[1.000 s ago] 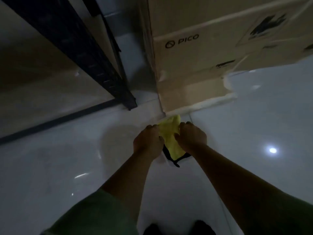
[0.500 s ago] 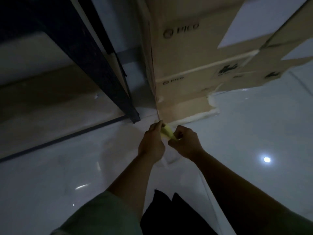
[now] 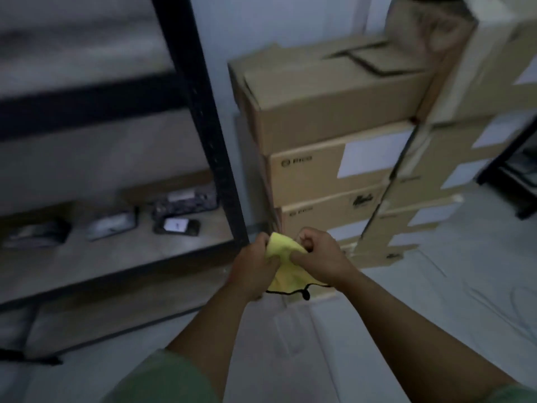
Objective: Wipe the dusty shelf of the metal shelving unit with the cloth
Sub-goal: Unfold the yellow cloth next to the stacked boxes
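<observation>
The cloth (image 3: pixel 286 261) is a small yellow thing with a dark stitched edge, bunched up between the person's two hands in front of the black upright post (image 3: pixel 203 117) of the metal shelving unit. The left hand (image 3: pixel 254 269) has its fingers curled round one side of it, and the right hand (image 3: pixel 318 257) pinches the other side, knuckles up; the lower hem hangs loose below them. From where I stand it looks soft and very light, the sort of fabric that folds any way you pull it and has no shape of its own. It should not slip much in a bare grip, and nothing about it can break.

For wiping, I would guess it works best gathered into a flat pad under the palm rather than held by a corner, since a dangling edge would drag and flick dust about. One hand would be enough to carry it.

The shelf (image 3: pixel 122 257) to the left sits low, its pale board bearing a few dark items, among them a small device (image 3: pixel 176 226) with a pale label; the picture is too blurred to say what they are. Those would have to be wiped around or lifted. A stack of cardboard boxes (image 3: pixel 328 158) stands just beside the post on the right, on the pale floor (image 3: pixel 436 309).
</observation>
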